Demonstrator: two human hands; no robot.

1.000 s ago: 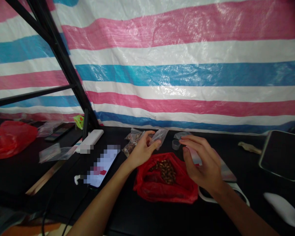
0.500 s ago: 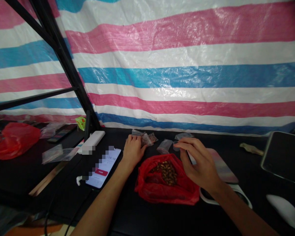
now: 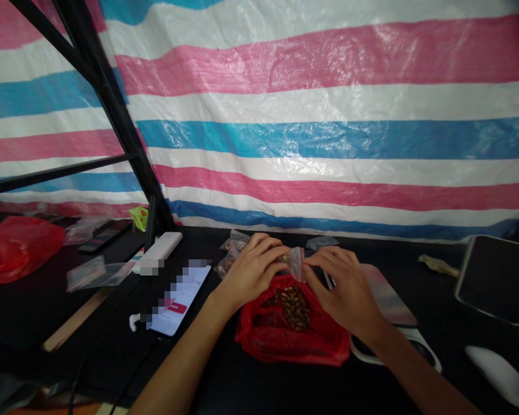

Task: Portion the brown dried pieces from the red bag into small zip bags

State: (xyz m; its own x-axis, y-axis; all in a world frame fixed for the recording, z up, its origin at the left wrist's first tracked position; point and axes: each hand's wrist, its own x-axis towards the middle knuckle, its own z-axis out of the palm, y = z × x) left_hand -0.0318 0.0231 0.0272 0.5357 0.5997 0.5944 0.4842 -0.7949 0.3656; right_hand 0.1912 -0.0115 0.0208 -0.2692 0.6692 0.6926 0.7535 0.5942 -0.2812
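Over the far rim of a red plastic bag (image 3: 285, 349), both hands hold a small clear zip bag (image 3: 296, 264). My left hand (image 3: 253, 271) is closed on the bag's left side and hides part of it. At the right edge, the thumb and fingers of my right hand (image 3: 343, 285) pinch the zip bag. Inside the open red bag lies a pile of small brown, glossy pieces (image 3: 296, 308), like seeds or beads. Several filled clear bags (image 3: 231, 253) sit behind and left of my left hand.
Left of my arm lie a lit phone (image 3: 181, 302), a white box-like device (image 3: 160, 251) and a white earbud (image 3: 134, 321). Another clear bag (image 3: 322, 242) lies behind my right hand. On the right are a dark-screened tablet (image 3: 495, 279) and a white mouse (image 3: 497, 372).
My left hand has moved right, off the filled bags, to the small zip bag. My right hand has moved slightly down and left, and the two hands now meet at that bag.
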